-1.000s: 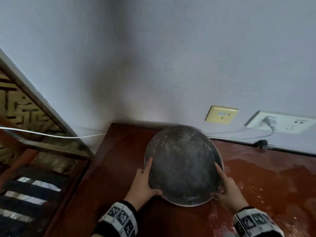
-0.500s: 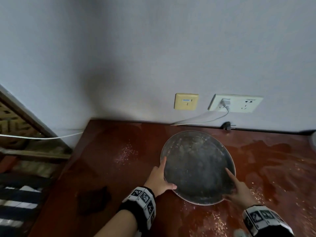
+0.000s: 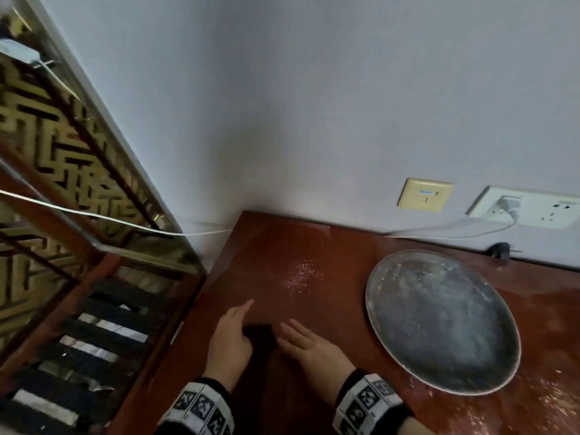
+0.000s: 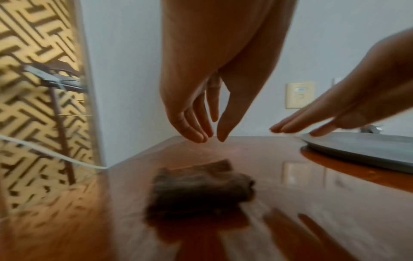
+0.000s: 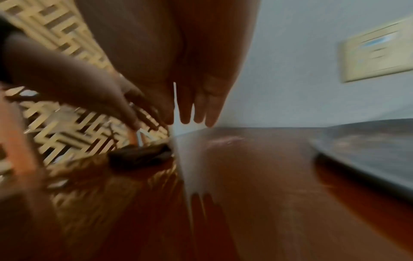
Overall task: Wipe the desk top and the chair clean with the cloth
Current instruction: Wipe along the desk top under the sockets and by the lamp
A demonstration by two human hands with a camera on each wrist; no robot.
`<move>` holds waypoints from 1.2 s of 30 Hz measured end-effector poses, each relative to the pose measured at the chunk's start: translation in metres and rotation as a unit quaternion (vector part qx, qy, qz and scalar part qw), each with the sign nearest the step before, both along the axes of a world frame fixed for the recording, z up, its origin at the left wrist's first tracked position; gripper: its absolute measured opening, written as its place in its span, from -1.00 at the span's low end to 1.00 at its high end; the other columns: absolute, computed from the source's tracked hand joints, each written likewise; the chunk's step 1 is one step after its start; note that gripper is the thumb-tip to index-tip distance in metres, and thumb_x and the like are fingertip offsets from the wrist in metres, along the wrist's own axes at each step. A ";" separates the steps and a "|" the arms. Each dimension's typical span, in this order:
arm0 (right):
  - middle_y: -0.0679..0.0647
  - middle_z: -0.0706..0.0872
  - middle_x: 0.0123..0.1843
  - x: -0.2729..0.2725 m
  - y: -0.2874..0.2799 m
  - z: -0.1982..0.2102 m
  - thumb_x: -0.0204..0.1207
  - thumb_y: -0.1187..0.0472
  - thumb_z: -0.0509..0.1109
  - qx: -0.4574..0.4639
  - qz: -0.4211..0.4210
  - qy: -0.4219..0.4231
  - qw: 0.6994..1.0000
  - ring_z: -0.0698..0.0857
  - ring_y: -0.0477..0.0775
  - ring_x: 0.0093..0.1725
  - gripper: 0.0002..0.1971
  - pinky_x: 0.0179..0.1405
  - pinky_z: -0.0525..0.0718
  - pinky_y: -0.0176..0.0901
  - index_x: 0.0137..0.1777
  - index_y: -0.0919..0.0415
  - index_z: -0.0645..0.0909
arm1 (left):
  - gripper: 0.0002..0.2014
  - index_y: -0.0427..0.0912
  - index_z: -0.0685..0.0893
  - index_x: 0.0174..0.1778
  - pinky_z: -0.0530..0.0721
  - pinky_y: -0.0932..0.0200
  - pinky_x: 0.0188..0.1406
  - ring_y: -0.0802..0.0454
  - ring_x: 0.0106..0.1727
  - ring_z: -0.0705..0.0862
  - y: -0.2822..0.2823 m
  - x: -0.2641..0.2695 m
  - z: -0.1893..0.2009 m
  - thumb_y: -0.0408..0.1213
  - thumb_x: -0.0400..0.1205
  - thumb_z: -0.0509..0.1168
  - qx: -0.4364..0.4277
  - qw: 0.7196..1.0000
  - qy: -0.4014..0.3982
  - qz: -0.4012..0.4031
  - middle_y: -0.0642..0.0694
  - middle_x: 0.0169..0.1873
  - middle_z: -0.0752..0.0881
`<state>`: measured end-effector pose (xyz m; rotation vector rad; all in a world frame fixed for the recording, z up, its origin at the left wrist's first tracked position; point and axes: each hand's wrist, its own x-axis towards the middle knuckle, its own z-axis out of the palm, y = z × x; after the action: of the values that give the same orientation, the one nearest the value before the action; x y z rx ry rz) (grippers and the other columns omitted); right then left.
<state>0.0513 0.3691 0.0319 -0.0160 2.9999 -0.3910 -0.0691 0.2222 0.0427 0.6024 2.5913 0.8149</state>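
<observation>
Lying crumpled on the red-brown desk top (image 3: 329, 252) near its left edge, the dark cloth (image 4: 196, 192) sits between two hovering hands; the left hand (image 3: 230, 340) and right hand (image 3: 314, 346) both hang above it with fingers relaxed, holding nothing. A round metal tray (image 3: 439, 321) rests well to the right.

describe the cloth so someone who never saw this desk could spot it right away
On the glossy red-brown wooden desk top, look left of the big round grey metal tray, near the front. The small dark brown crumpled cloth lies between the left hand and right hand: the only soft, matte thing there.
</observation>
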 end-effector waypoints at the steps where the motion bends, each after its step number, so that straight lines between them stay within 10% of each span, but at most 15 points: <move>1: -0.19 0.73 0.18 -0.013 -0.014 -0.006 0.26 0.10 0.07 0.004 0.021 -0.015 1.000 0.71 -0.15 0.18 -0.51 -0.03 0.64 -0.46 0.03 -0.20 0.75 | -0.30 -0.07 0.40 0.54 0.27 0.34 0.41 0.03 0.47 0.41 -0.014 -0.009 -0.001 -0.67 0.49 0.17 -0.012 1.000 0.001 0.013 -0.02 0.41 0.49; 11: -0.15 0.69 0.27 -0.072 -0.056 -0.028 0.34 0.00 0.06 0.033 0.050 -0.106 0.993 0.69 -0.05 0.24 -0.52 0.19 0.63 -0.19 0.15 -0.22 0.70 | -0.31 -0.06 0.23 0.62 0.03 0.39 0.52 0.13 0.63 0.17 -0.083 -0.063 -0.026 -0.64 0.58 0.10 -0.059 0.996 -0.040 -0.054 0.00 0.60 0.24; 15: 0.08 0.77 0.14 -0.086 -0.055 -0.029 0.32 0.15 0.13 0.093 -0.054 -0.088 0.990 0.74 0.17 0.14 -0.57 0.48 0.10 0.02 0.04 0.05 0.79 | -0.29 -0.06 0.19 0.64 0.13 0.34 0.52 0.07 0.62 0.21 -0.081 -0.072 -0.019 -0.67 0.59 0.06 -0.044 0.995 -0.063 -0.067 -0.07 0.61 0.25; 19: 0.08 0.78 0.11 -0.098 -0.082 -0.042 0.19 0.30 0.39 0.081 -0.116 0.003 0.990 0.64 0.20 0.22 -0.71 0.03 0.71 -0.15 -0.10 0.21 0.82 | -0.31 0.00 0.25 0.62 0.35 0.35 0.39 0.06 0.47 0.45 -0.081 -0.079 -0.016 -0.64 0.60 0.05 -0.051 0.997 -0.048 -0.039 -0.04 0.49 0.47; 23: -0.05 0.79 0.09 -0.080 -0.117 -0.055 0.64 0.26 -0.01 0.015 0.025 0.040 0.999 0.75 0.00 0.12 -0.50 -0.03 0.75 -0.22 -0.12 0.06 0.82 | -0.30 0.05 0.20 0.64 0.43 0.30 0.35 0.05 0.45 0.49 -0.084 -0.077 -0.016 -0.58 0.60 0.09 -0.090 0.994 -0.051 -0.039 -0.02 0.48 0.48; 26: -0.10 0.79 0.07 -0.090 -0.093 -0.041 0.41 0.21 0.07 -0.003 -0.012 0.003 1.000 0.74 -0.12 0.13 -0.57 -0.08 0.71 -0.34 -0.14 0.00 0.83 | -0.27 0.04 0.12 0.66 0.43 0.30 0.38 0.05 0.49 0.45 -0.087 -0.072 -0.015 -0.57 0.60 0.11 -0.120 0.989 -0.056 -0.065 -0.05 0.56 0.38; 30: 0.01 0.10 0.67 -0.112 -0.022 -0.020 0.58 0.47 0.04 0.018 -0.217 -0.014 0.976 0.06 -0.04 0.65 -0.45 0.47 0.35 -0.11 0.58 0.18 0.28 | -0.23 0.04 0.06 0.67 0.35 0.26 0.49 0.04 0.57 0.32 -0.087 -0.074 -0.016 -0.53 0.58 0.18 -0.129 0.985 -0.071 -0.089 -0.11 0.62 0.24; 32: -0.01 -0.03 0.69 -0.113 -0.014 -0.016 0.61 0.47 0.02 -0.015 -0.294 -0.057 0.954 -0.03 -0.01 0.66 -0.41 0.49 0.34 -0.01 0.63 0.16 0.14 | -0.23 0.07 0.05 0.66 0.46 0.22 0.41 0.03 0.52 0.40 -0.086 -0.075 -0.016 -0.47 0.59 0.23 -0.138 0.983 -0.082 -0.087 -0.09 0.60 0.30; 36: 0.01 0.75 0.18 -0.095 -0.060 -0.036 0.29 0.35 0.04 -0.016 -0.145 -0.032 0.989 0.63 -0.07 0.28 -0.50 -0.07 0.75 -0.27 -0.01 0.14 0.81 | -0.20 0.08 -0.03 0.67 0.33 0.14 0.50 -0.14 0.61 0.24 -0.073 -0.073 -0.018 -0.30 0.62 0.32 -0.160 0.978 -0.083 -0.104 -0.09 0.64 0.17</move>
<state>-0.0440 0.3093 -0.0042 0.4261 2.9357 -0.4582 -0.1418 0.1487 0.0252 0.6626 2.3863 0.3543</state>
